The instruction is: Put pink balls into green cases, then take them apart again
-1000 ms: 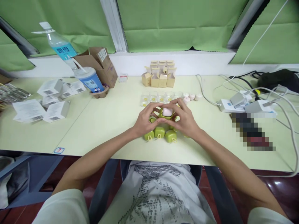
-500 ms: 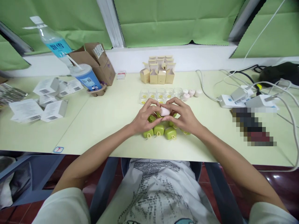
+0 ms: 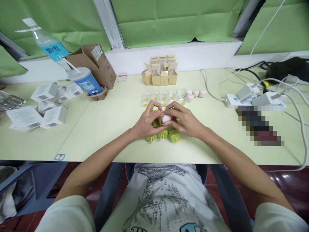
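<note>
The pink case (image 3: 166, 119) lies between the fingertips of the left hand (image 3: 147, 122) and right hand (image 3: 187, 121), each grip closed around it, just beyond the front green cases (image 3: 174, 136) on the bench (image 3: 135, 151). The bottle (image 3: 48, 43) has a blue label, its dark characters too blurred to read; barcodes mark the white boxes (image 3: 53, 116); the shirt (image 3: 164, 196) carries illegible print

White-grey fabric T-shirt (image 3: 166, 201), creased; plain short sleeves (image 3: 69, 216), ending near elbows. Black text-like print (image 3: 158, 183), broken rows down front. Dark-outlined blue graphic (image 3: 190, 227), cut off at frame edge.
</note>
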The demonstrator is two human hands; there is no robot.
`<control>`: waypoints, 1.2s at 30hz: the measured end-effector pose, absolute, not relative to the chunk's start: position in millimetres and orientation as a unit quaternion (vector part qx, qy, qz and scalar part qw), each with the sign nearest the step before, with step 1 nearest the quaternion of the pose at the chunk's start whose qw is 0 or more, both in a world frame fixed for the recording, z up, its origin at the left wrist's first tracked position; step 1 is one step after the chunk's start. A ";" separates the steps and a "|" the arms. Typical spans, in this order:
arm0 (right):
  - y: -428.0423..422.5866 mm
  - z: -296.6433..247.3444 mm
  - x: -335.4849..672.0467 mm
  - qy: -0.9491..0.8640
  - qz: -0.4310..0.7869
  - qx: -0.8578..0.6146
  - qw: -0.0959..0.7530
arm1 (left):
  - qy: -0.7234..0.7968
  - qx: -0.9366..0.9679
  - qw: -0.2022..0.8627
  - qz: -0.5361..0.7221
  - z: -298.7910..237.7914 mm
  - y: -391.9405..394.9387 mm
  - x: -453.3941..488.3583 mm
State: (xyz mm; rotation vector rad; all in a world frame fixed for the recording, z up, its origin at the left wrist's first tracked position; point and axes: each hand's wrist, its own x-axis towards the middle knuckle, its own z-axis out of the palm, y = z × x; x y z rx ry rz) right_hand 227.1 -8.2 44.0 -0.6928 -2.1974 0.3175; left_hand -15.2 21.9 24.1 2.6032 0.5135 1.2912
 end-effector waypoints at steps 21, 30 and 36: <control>-9.8 40.6 224.3 -0.870 0.036 -0.286 0.400 | 0.170 0.871 0.095 0.452 30.5 23.7 -15.2; -15.7 38.1 215.7 -0.850 -0.090 -0.366 0.368 | 0.223 0.816 0.133 0.517 31.4 18.8 -10.2; -20.0 36.7 206.3 -0.849 -0.148 -0.338 0.378 | 0.205 0.814 0.030 0.542 27.4 19.5 -6.9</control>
